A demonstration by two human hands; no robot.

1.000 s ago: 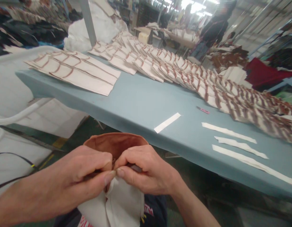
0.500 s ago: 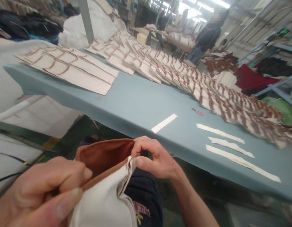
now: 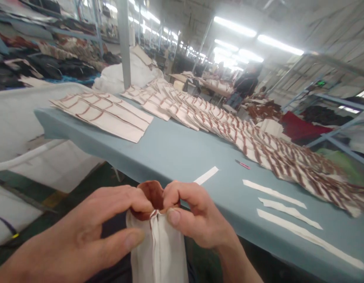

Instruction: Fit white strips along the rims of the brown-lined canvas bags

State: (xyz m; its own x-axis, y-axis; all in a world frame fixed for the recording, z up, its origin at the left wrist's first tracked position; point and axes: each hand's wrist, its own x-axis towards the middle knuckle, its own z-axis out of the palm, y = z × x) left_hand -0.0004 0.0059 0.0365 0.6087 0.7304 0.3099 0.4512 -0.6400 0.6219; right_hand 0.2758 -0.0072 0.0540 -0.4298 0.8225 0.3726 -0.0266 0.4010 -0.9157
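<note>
A cream boot shaft (image 3: 170,251), a sewn tube with a brown lining (image 3: 152,192), stands upright in front of my body with its open top toward me. A raised seam runs down its middle. My right hand (image 3: 196,214) pinches the rim just right of the seam, thumb outside and fingers inside. On the left side of the rim, the curled fingers of my left hand (image 3: 102,220) hook over the edge. The left thumb lies lower, in front of the cream side, somewhat apart from the fingers. The lower end of the shaft is out of frame.
A blue-green table (image 3: 176,149) lies ahead, with a white strip (image 3: 207,175), several longer strips (image 3: 273,193) and a small red-handled tool (image 3: 242,164). Overlapping cream pieces with brown edges (image 3: 199,114) line its far side. A white bin (image 3: 61,157) stands left; a person (image 3: 243,84) is behind.
My left hand has moved right along the rim, close to my right hand. The shaft has turned so its seam faces me, and its opening looks narrower. The view has tilted up.
</note>
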